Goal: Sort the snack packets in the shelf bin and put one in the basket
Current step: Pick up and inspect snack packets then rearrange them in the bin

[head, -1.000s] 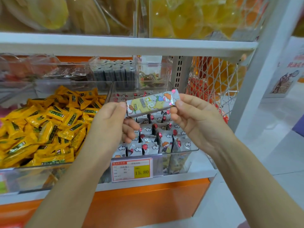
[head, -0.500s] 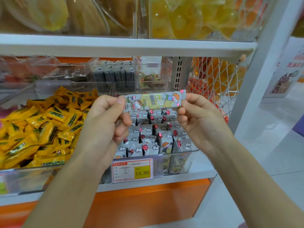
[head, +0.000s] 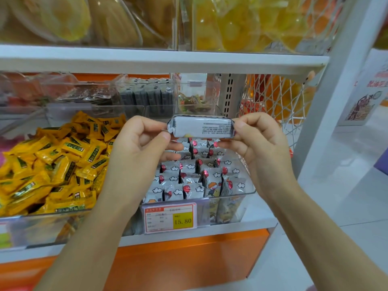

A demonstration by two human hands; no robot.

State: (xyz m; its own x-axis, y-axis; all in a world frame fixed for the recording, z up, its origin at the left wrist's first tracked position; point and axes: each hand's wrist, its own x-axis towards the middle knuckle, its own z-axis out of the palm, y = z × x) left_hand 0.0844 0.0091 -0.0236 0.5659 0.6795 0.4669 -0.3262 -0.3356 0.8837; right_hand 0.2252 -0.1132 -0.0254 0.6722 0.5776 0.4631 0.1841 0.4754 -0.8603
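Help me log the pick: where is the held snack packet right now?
In the head view the snack packet sits at centre, pinched at each end by the left hand and right hand, over the clear bin of cloud-print packets.

Bright, even, diffuse light from above; shadows are soft. The upper shelf casts a mild shade on the rear bins beneath it, which read dimmer than the front row. The floor at right is nearly washed out. Pale glare streaks the clear top bins, which are soft and out of focus, as is the left edge. The centre is sharpest: the price tag digits are crisp, yet the fine print on the packet stays unreadable. Wide-angle distortion bows the shelf edge and tilts the post.
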